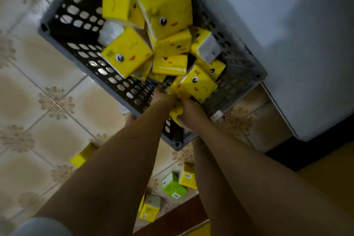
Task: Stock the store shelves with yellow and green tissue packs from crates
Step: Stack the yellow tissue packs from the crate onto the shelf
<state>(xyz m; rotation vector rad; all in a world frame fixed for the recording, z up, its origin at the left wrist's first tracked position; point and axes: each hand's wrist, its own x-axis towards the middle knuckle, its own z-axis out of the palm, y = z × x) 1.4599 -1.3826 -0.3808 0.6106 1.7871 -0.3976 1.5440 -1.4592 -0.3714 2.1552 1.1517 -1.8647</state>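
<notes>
A grey perforated crate (80,51) stands tilted on the tiled floor, holding several yellow tissue packs with cartoon faces (164,9). Both my arms reach into its near corner. My right hand (189,115) grips a crumpled yellow pack (175,114) at the crate's rim. My left hand (162,97) is curled against the edge of another yellow pack (197,84); its fingertips are hidden. A green tissue pack (173,186) lies on the floor below my arms.
Loose yellow packs lie on the floor at the left (84,154), beside the green one (187,175) and lower down (150,210). A white cabinet (287,44) stands right of the crate. A dark wooden edge (172,216) runs along the bottom.
</notes>
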